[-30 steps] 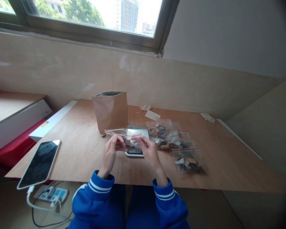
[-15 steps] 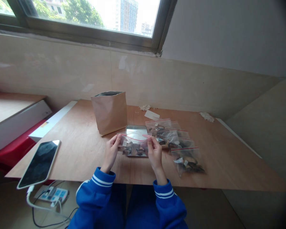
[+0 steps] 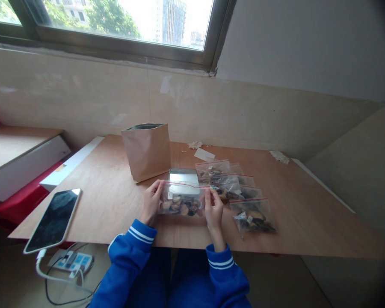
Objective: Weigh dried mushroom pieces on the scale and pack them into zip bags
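Note:
Between my hands hangs a clear zip-lock bag [image 3: 181,204] with a red seal line, holding brown dried pieces and a small white packet. My left hand [image 3: 152,201] pinches its upper left corner. At the upper right corner, my right hand [image 3: 214,207] grips the seal between thumb and fingers. The bag's top edge looks straight and stretched. Just behind it lies a flat silver scale-like device [image 3: 183,176], its lower part covered by the bag. Several similar filled zip-lock bags [image 3: 253,217] lie to the right of my right hand.
A brown kraft paper pouch [image 3: 147,152] stands with its top open behind my left hand. A large phone or tablet [image 3: 54,220] with a charging cable lies at the table's left edge. A white card [image 3: 204,155] and crumpled tissue [image 3: 195,145] lie near the wall.
My right hand has moved slightly right, drawing the bag's top edge from slack and curved to straight. The bag has come a little lower and its contents show more clearly.

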`<state>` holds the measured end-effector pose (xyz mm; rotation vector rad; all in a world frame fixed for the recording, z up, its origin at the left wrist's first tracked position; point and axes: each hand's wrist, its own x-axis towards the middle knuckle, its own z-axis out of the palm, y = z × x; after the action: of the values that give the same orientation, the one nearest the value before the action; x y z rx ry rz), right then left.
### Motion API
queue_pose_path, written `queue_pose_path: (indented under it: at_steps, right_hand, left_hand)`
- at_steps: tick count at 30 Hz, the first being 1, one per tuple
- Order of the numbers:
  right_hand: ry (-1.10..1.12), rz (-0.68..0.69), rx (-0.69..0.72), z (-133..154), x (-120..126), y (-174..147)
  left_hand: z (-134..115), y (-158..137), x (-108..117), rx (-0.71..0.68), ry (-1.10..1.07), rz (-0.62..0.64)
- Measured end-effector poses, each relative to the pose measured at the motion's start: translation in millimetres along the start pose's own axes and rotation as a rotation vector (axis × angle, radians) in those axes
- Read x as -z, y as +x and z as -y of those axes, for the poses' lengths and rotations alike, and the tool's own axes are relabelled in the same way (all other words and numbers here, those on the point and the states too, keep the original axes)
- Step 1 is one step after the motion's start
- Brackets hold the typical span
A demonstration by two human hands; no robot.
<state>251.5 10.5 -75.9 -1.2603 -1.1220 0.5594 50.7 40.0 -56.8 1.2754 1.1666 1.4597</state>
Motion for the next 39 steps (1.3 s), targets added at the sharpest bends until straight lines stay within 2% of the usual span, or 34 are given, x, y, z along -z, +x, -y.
queue_pose_path:
  at_steps: [6,10,17,24,30,39]
  right_hand:
    - [0.090,-0.047,-0.104,-8.4,2.1,-0.9]
    - [0.060,-0.066,-0.098,-12.9,3.1,0.1]
    - [-0.081,-0.121,-0.066,-22.8,5.3,-1.3]
    - [-0.120,-0.111,-0.087,-33.2,8.3,0.8]
    - [-0.121,-0.084,-0.047,-31.5,7.5,0.5]
    - [-0.098,-0.159,-0.019,-27.8,5.2,-2.0]
  left_hand:
    - [17.5,-3.6,-1.6,0.058,0.075,0.073]
    - [19.9,-3.6,-3.7,0.068,0.015,0.060]
    - [24.2,-9.8,-0.4,0.162,-0.107,0.057]
    - [25.9,-10.8,1.1,0.131,-0.028,0.048]
    - [22.6,-16.7,3.3,0.047,0.035,-0.039]
    - [20.8,-18.6,2.4,0.009,0.052,-0.013]
